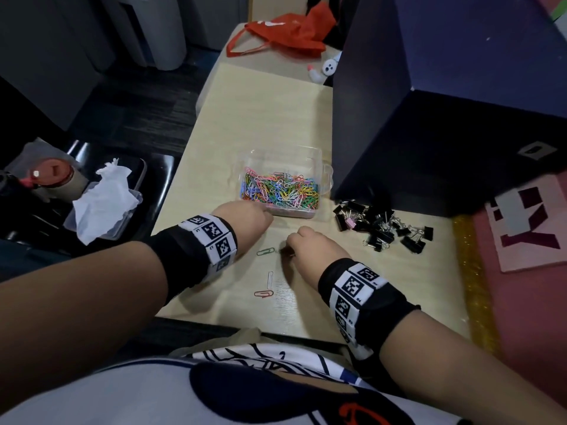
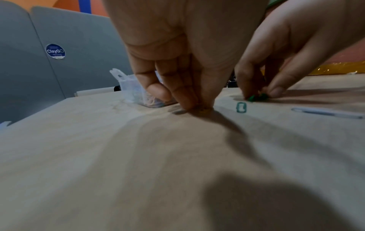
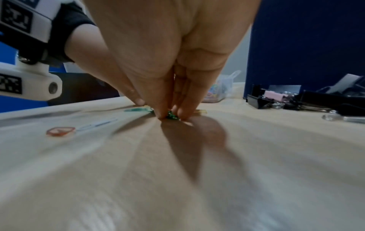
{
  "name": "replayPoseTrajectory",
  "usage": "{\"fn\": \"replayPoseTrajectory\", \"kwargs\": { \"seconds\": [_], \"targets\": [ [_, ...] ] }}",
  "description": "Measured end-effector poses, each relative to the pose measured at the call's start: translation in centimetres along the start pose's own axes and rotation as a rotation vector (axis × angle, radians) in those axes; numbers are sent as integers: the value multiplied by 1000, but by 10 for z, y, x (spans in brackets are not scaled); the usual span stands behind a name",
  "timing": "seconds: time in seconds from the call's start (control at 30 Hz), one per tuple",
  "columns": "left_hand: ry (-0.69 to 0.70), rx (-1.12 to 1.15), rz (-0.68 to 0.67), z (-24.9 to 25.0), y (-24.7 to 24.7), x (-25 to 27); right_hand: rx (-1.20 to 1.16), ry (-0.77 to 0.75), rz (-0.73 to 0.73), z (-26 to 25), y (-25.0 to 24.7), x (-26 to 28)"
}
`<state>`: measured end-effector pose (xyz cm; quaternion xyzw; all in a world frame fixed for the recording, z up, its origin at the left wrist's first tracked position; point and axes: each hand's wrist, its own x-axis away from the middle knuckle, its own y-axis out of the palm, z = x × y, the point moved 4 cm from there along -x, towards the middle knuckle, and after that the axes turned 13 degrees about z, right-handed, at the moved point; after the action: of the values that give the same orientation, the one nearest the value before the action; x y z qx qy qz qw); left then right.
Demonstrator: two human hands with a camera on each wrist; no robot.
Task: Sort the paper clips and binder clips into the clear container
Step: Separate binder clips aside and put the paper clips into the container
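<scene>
The head camera looks steeply down over the table (image 1: 245, 118). Both wrist cameras sit low, close behind the fingers, facing along it; all share the clear container (image 1: 319, 167).

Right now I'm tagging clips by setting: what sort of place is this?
Probably an office or study cubicle: a light wood desk, a dark blue partition, and a pile of binder clips.

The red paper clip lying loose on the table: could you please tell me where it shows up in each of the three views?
Head: red paper clip lies low at centre, nearest the table's front edge, just below the white paper clip.
Left wrist: not in the picture.
Right wrist: at far left, touching the white paper clip.
Shared landmark: the clear container of coloured clips.
</scene>
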<state>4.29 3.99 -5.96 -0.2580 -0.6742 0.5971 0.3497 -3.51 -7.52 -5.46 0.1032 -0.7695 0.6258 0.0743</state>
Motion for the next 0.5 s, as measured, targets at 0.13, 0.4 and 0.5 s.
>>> {"fn": "replayPoseTrajectory", "kwargs": {
  "seconds": [0.13,0.4,0.5],
  "targets": [
    [-59,-46,-54,-1,2,5,-27,107,9,11,4,2],
    [-63,-18,-85,3,-1,8,14,169,-50,11,-5,-5],
    [-60,18,-38,4,-12,6,-18,178,-2,10,-24,-8]
  ]
}}
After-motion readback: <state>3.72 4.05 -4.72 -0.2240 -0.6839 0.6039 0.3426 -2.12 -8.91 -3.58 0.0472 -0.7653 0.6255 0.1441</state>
